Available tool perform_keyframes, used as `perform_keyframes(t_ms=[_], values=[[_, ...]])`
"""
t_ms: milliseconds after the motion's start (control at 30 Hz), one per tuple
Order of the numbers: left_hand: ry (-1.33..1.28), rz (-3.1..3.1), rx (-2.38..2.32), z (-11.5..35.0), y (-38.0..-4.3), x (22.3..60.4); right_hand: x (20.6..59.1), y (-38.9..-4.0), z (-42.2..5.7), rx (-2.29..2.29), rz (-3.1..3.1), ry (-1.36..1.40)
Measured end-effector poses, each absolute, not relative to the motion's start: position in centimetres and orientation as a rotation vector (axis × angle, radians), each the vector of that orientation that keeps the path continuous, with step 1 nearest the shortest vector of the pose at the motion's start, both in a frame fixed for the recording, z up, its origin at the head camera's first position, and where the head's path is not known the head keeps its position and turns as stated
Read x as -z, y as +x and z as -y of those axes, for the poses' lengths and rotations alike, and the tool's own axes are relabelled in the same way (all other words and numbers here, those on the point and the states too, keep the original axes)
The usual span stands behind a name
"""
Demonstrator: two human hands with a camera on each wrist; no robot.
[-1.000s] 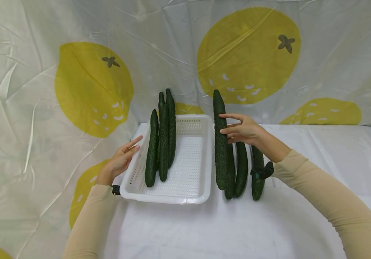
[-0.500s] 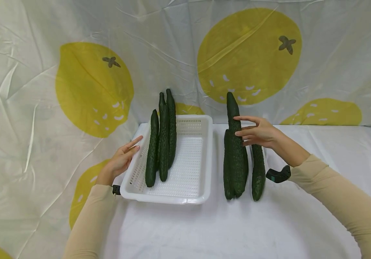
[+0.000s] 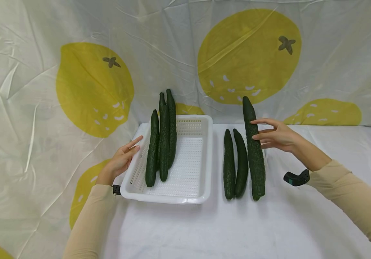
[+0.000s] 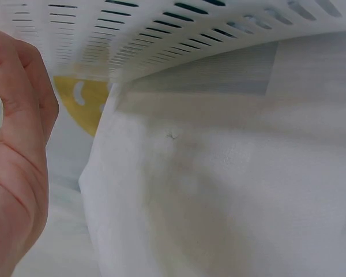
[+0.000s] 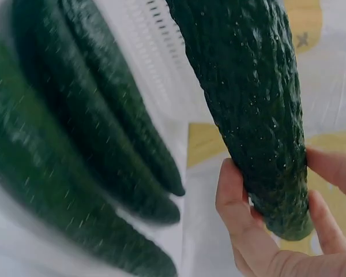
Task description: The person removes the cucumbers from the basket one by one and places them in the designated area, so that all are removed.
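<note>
My right hand (image 3: 277, 136) pinches a long dark-green cucumber (image 3: 253, 154) by its upper part, thumb on one side and fingers on the other. In the right wrist view the held cucumber (image 5: 251, 109) is above the table, and three others (image 5: 104, 121) lie to its left. From the head view, it covers most of one of these, while two cucumbers (image 3: 229, 165) (image 3: 241, 163) show beside it. At the left, a white perforated basket (image 3: 206, 158) has several cucumbers (image 3: 163, 144) leaning in it. My left hand (image 3: 120, 160) rests against its left side with fingers extended.
A white cloth (image 3: 237, 230) covers the table. Behind and to the left hangs a pale curtain (image 3: 166, 43) with big yellow lemon prints. Black wrist devices (image 3: 297, 178) sit on both sleeves.
My right hand has carried the held cucumber rightward, from beside the basket, over two lying cucumbers, to above the rightmost one. The left hand and basket have stayed in place.
</note>
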State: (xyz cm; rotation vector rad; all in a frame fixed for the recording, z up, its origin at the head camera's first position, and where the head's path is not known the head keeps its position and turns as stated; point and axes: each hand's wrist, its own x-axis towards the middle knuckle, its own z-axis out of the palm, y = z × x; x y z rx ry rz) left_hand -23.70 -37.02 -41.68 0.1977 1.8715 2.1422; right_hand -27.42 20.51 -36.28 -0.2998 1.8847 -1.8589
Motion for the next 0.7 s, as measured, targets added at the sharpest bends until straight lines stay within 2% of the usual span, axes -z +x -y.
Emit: perform_keyframes(t_ms=[700], values=[[0.204, -1.905, -2.119, 37.1, -23.7, 41.8, 40.3, -26.9, -25.8, 1.831, -1.944, -0.210]])
